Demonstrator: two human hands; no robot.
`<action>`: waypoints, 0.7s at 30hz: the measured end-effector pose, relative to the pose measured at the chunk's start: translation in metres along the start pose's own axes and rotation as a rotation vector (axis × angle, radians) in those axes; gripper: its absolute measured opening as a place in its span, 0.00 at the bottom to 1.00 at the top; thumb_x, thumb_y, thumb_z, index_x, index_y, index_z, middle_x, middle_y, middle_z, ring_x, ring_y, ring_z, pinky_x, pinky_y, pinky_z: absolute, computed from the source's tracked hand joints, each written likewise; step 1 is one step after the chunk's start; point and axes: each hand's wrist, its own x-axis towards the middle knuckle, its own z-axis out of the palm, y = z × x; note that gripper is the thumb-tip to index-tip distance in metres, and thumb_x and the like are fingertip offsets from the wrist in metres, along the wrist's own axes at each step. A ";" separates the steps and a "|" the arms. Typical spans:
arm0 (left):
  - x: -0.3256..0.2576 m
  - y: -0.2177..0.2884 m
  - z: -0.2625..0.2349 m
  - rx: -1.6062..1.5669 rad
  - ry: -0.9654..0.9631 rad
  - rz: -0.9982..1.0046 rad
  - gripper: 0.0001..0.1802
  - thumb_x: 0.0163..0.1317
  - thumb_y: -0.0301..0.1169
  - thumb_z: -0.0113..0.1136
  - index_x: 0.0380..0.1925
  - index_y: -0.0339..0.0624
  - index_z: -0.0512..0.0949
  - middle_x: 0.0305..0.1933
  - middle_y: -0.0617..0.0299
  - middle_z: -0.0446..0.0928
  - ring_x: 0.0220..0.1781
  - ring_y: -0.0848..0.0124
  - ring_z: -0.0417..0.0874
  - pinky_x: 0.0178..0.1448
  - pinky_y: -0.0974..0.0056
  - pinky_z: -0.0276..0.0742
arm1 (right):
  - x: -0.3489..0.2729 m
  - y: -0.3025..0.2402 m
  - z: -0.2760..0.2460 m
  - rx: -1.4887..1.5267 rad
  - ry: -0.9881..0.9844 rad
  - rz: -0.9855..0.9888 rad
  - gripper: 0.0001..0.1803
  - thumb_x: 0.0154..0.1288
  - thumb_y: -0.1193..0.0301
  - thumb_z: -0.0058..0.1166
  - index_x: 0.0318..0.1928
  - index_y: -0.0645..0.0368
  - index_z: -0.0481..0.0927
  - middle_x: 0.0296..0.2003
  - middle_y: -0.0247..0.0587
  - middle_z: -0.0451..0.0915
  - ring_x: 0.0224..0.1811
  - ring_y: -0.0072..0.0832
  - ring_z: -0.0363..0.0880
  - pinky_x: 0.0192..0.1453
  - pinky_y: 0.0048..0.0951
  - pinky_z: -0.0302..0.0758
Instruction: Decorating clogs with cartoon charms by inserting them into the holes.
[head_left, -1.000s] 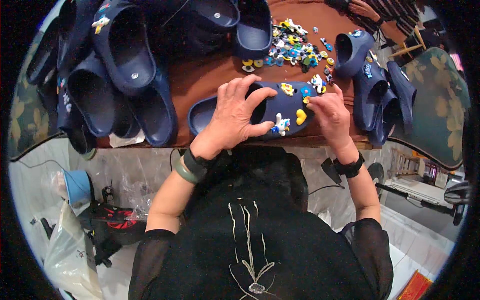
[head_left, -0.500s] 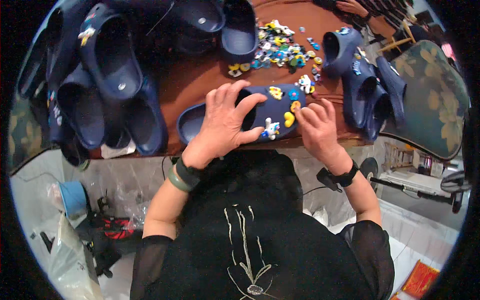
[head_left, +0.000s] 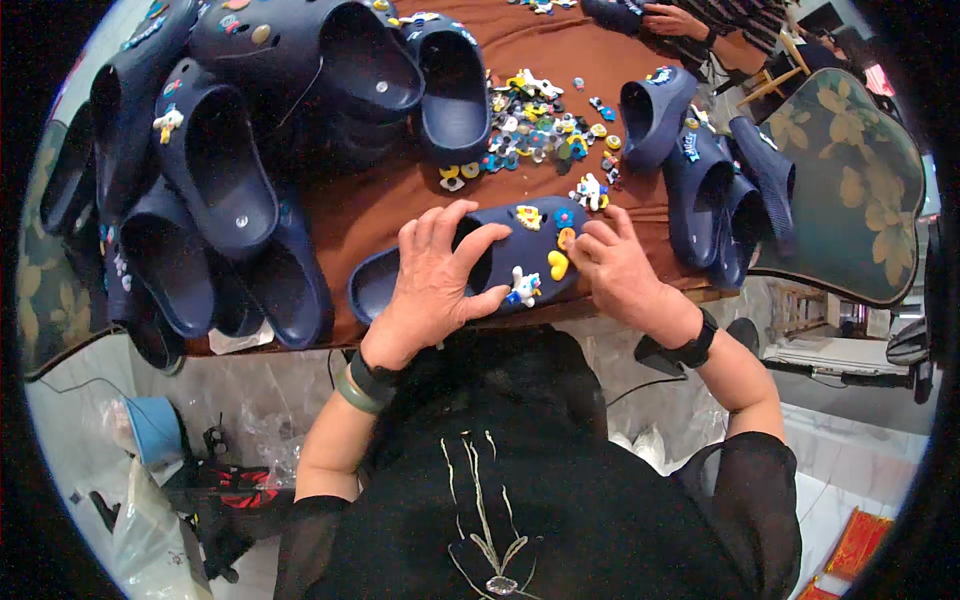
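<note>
A navy blue clog lies sideways near the table's front edge, its toe to the right. My left hand is closed round the middle of it, thumb and fingers spread over the foot opening. Charms sit on its upper: a white-and-yellow one, a blue flower, a yellow heart and a white figure. At the toe, the curled fingers of my right hand pinch a small round orange-yellow charm against the clog. Its fingertips partly cover that charm.
Loose charms lie heaped beyond the clog on the brown cloth. Several navy clogs are piled at left, more clogs at right. A co-worker's hand is at the far edge. A floral-backed chair stands at right.
The view has shifted, so the table appears lower and more of its far side shows. Both hands stay on the same clog, my right fingers still at the orange-yellow charm.
</note>
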 end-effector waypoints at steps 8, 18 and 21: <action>-0.001 -0.005 0.004 0.014 0.056 0.034 0.31 0.48 0.47 0.64 0.54 0.57 0.72 0.60 0.55 0.62 0.62 0.54 0.62 0.64 0.51 0.55 | 0.001 -0.006 0.004 -0.039 0.078 0.079 0.20 0.42 0.79 0.54 0.42 0.65 0.79 0.35 0.38 0.72 0.48 0.35 0.72 0.64 0.51 0.59; -0.002 -0.008 0.006 0.009 0.065 0.070 0.31 0.47 0.49 0.65 0.54 0.55 0.72 0.61 0.54 0.63 0.64 0.53 0.61 0.66 0.50 0.54 | -0.014 -0.010 0.006 0.086 0.273 0.175 0.27 0.48 0.80 0.52 0.53 0.57 0.78 0.35 0.38 0.74 0.43 0.35 0.72 0.55 0.43 0.64; 0.000 -0.003 -0.002 -0.004 0.018 0.025 0.31 0.48 0.48 0.65 0.54 0.54 0.72 0.62 0.53 0.62 0.65 0.52 0.61 0.66 0.50 0.54 | -0.030 -0.026 0.021 0.198 0.322 0.326 0.35 0.48 0.82 0.52 0.62 0.56 0.72 0.35 0.42 0.72 0.40 0.40 0.71 0.49 0.40 0.67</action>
